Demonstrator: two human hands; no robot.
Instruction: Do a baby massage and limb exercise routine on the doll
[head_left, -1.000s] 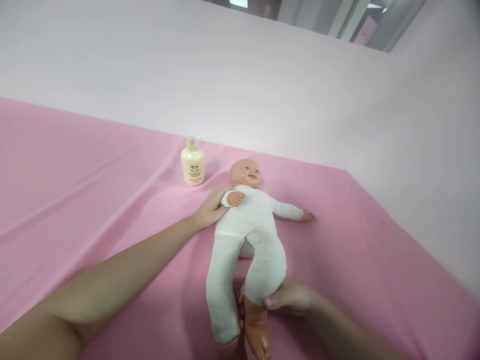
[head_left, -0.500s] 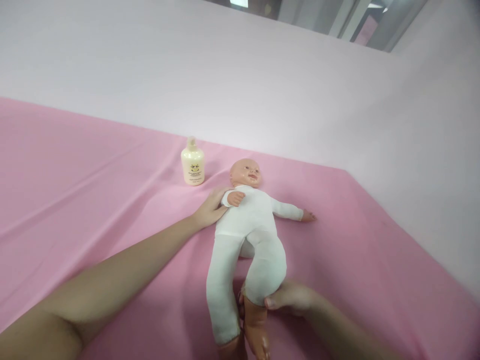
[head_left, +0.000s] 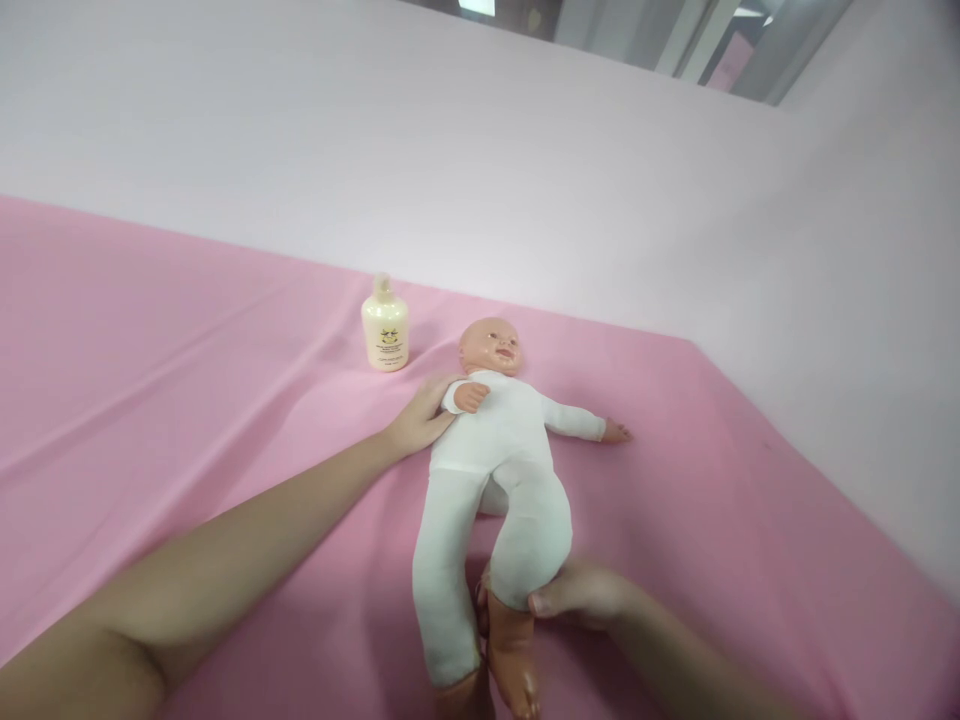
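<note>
Nearest, the right hand (head_left: 577,597) grips the lower leg of the baby doll (head_left: 495,470), which lies on its back on the pink sheet (head_left: 187,400). Farther up, the left hand (head_left: 420,418) rests open against the doll's shoulder, steadying it; both hands are set to shift or turn it. Beyond stands a cream lotion bottle (head_left: 385,325), just left of the doll's head.

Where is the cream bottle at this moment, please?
In the head view the cream bottle stands upright on the pink sheet, left of the doll's head and just beyond the left hand, touching neither.
</note>
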